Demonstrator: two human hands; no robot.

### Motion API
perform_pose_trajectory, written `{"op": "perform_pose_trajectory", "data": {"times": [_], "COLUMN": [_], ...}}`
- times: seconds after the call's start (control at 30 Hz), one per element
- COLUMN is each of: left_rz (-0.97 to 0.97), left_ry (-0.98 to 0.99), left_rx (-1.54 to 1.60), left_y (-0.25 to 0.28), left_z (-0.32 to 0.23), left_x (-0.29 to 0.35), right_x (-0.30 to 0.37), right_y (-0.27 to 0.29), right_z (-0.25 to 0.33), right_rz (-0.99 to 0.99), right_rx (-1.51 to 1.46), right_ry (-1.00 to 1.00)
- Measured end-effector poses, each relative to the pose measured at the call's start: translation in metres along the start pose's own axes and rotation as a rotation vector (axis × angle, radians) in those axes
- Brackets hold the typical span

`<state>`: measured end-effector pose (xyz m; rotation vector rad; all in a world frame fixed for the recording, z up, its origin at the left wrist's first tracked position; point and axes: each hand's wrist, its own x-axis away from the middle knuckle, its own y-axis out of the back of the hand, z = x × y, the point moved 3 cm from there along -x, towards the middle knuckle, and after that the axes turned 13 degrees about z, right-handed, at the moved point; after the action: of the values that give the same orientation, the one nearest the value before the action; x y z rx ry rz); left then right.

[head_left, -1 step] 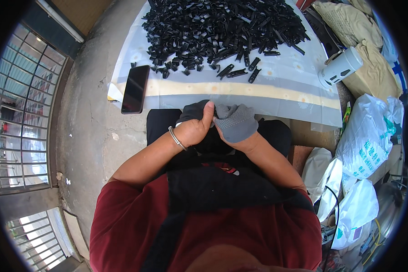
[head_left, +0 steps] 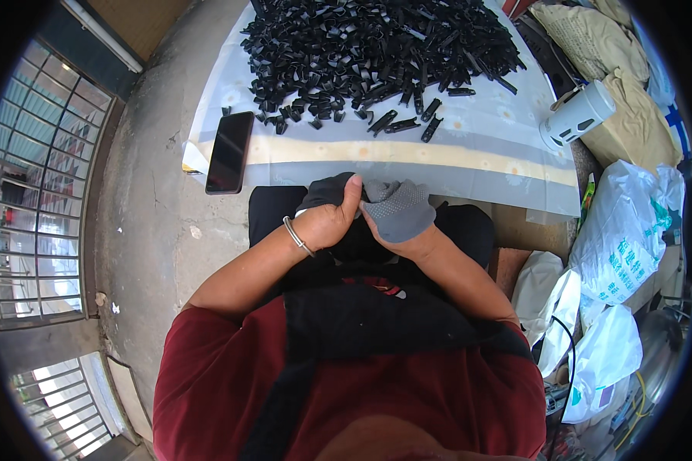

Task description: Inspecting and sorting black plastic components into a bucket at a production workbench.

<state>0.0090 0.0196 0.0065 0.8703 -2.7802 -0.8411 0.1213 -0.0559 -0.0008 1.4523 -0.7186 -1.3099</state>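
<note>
My left hand (head_left: 324, 224) beside right hand (head_left: 398, 223) | grips hidden, cannot tell | grey glove (head_left: 407, 206) could bunch if tugged unevenly

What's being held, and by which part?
Can't tell: the left hand and right hand, in a grey dotted glove, are close together, hiding any grip.

Hands (head_left: 327, 223): side by side at the middle of the counter (head_left: 507, 173)'s near edge
Parts (head_left: 361, 58): heaped on the counter's far part, a few loose before the heap
Phone (head_left: 229, 154): on the counter's near left corner
Tumbler (head_left: 575, 115): on the counter, by its right edge
Bags (head_left: 619, 230): right of the counter
Window grille (head_left: 42, 192): left, past the floor (head_left: 150, 207)
</note>
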Motion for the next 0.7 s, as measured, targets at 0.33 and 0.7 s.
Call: {"op": "perform_pose_trajectory", "data": {"times": [0.33,0.7], "left_rz": [-0.279,-0.128], "left_ry": [0.205,0.133], "left_rx": [-0.772,-0.672], "left_y": [0.056,0.045], "left_z": [0.061,0.057], "left_x": [-0.06,-0.051], "right_x": [-0.05,-0.023], "right_y": [0.013,0.006], "right_z": [-0.083,-0.052], "right_rz": [0.321,0.119], "right_rx": [0.322,-0.101], "right_ry": [-0.444,-0.249]}}
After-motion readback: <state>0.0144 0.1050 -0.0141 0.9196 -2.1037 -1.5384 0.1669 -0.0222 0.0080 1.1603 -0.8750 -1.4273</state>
